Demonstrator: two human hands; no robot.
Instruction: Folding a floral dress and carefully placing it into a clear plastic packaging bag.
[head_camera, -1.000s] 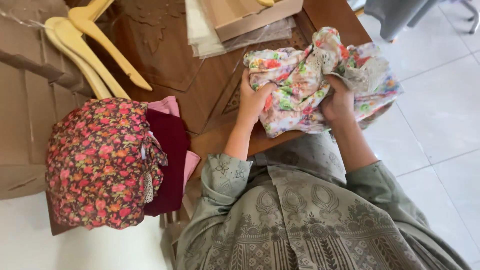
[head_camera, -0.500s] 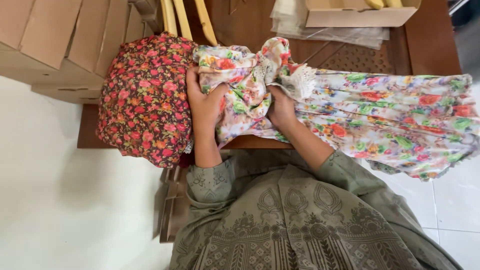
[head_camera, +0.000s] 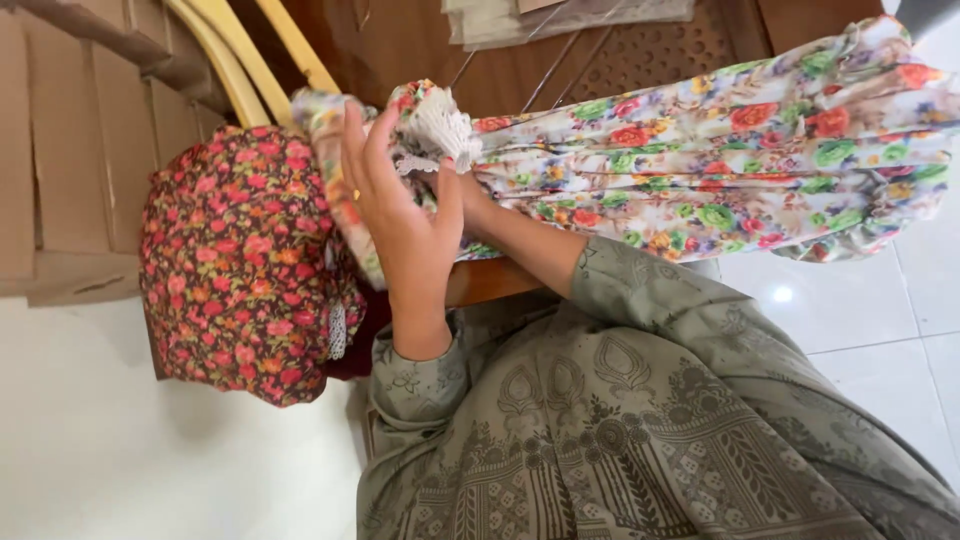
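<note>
while left hand (head_camera: 405, 215) upright, fingers spread, touches pale floral garment (head_camera: 700, 160)

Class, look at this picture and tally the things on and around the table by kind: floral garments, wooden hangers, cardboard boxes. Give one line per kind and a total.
Floral garments: 2, the light one held in both hands and the dark one
Wooden hangers: 2
Cardboard boxes: 1
Total: 5

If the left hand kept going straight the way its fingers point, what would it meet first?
The left hand points up and away over the table. It would probably run first into the bunched end of the light floral garment, at its white lace trim; depth is hard to judge.
</note>
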